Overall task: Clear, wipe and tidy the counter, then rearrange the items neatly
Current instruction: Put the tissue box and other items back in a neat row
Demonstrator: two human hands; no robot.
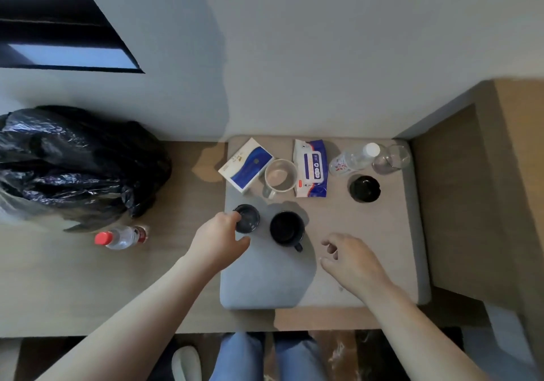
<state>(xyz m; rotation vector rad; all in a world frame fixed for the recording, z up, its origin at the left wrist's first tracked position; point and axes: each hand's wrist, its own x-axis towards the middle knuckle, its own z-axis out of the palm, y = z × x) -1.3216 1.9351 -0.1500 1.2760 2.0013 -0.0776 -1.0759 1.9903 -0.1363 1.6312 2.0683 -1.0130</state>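
My left hand (219, 237) grips a small round black dish (248, 218) at the left edge of the grey counter top (265, 283). Just right of it stands a black mug (287, 228) with its handle toward me. My right hand (351, 260) hovers over the counter's near right part with loosely curled fingers and holds nothing. Along the back lie a blue-and-white box (245, 164), a beige mug (279, 176), a wet-wipe pack (312, 168), a tipped water bottle (353, 158) and a clear glass (393, 158). A black ashtray (365, 188) sits at the right.
A black bin bag (73, 162) bulges on the wooden floor at the left, with a red-capped bottle (122, 237) lying beside it. A wooden cabinet side (459, 204) borders the counter on the right. A wall rises behind the counter.
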